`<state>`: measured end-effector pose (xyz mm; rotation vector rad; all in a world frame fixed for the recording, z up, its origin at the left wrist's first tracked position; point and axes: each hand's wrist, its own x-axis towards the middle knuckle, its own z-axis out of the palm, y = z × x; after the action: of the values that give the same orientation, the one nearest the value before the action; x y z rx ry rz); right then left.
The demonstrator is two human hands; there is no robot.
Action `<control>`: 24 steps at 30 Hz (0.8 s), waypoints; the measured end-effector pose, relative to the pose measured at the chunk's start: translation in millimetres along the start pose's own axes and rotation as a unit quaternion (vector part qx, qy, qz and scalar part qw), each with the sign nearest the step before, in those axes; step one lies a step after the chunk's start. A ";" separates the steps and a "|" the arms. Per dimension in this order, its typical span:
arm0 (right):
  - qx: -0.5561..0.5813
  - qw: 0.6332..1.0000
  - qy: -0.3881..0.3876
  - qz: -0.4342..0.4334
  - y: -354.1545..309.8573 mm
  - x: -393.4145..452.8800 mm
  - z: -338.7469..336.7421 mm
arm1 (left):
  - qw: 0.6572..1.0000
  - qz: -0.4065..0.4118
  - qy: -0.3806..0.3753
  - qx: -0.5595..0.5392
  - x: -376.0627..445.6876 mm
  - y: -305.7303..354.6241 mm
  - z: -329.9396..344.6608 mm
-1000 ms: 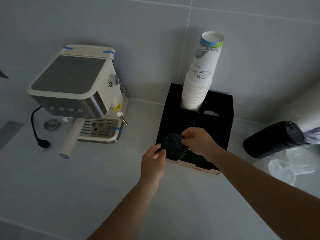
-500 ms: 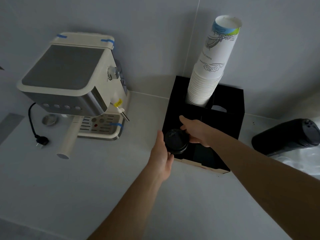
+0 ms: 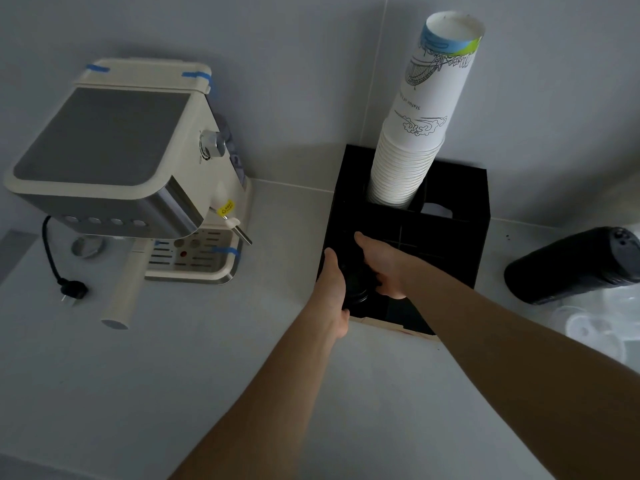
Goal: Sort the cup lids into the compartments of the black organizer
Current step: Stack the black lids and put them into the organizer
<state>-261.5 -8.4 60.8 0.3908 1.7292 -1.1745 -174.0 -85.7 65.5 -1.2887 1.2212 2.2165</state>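
- Pale counter (image 3: 173, 393) meets a grey tiled wall (image 3: 294, 64); espresso machine (image 3: 131, 174) at left, black organizer (image 3: 450, 244) against the wall holding stacked paper cups (image 3: 415, 143).
- Bare counter lies open in front.
- Left hand (image 3: 332, 292) and right hand (image 3: 384, 268) curl around black cup lids (image 3: 358, 289) at the organizer's front-left compartment; black on black hides the lids' edges.

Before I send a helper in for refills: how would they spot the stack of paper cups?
Find the black organizer against the tiled wall, right of the cream espresso machine. The stack of paper cups rises from its back left compartment. It is the tall white column leaning right, with line drawings and a blue-green band at the top.
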 end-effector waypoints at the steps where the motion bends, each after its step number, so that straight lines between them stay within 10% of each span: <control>1: 0.000 1.000 0.007 -0.001 0.0 0.8 1.4 | 1.000 -0.004 0.002 0.003 0.3 0.1 0.3; 24: 0.045 0.997 0.042 -0.054 2.2 -33.3 -4.9 | 0.999 0.001 -0.026 -0.048 -27.8 4.0 -19.9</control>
<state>-246.7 4.8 88.2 0.4096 1.7920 -1.3345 -149.9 -99.7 85.7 -1.2562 1.1095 2.3199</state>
